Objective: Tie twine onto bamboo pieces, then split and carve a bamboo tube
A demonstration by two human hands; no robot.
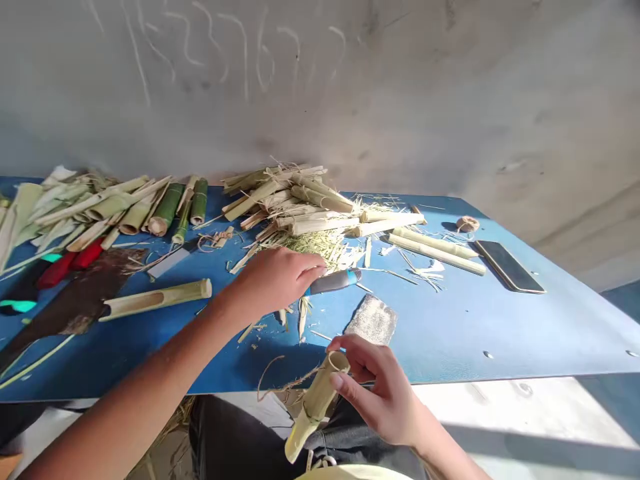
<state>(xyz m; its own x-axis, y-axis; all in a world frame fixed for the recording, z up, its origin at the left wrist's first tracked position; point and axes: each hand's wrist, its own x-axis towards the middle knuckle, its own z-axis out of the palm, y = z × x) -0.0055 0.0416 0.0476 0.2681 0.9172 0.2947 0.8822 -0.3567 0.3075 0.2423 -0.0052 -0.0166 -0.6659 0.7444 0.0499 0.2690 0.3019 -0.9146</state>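
Observation:
My right hand (pixel 377 393) grips a short bamboo tube (pixel 320 393) near its open upper end, thumb on one side and fingers on the other. The tube tilts over my lap, its lower end cut at a slant, with thin brown twine (pixel 293 385) trailing from it to the left. Over the table, my left hand (pixel 275 280) is closed at a knife with a grey and blue handle (pixel 333 282). The handle sticks out to the right beneath the thumb; the other fingertips are hidden. A grey, worn piece of sandpaper (pixel 373 320) lies between both hands.
Split bamboo pieces (pixel 300 200) and shavings are heaped behind my left hand. At left lie more bamboo (pixel 120 203), a cleaver (pixel 90 293), red-handled tools (pixel 70 263) and a cut bamboo trough (pixel 160 298). A phone (pixel 509 267) and a twine roll (pixel 467 224) rest at right.

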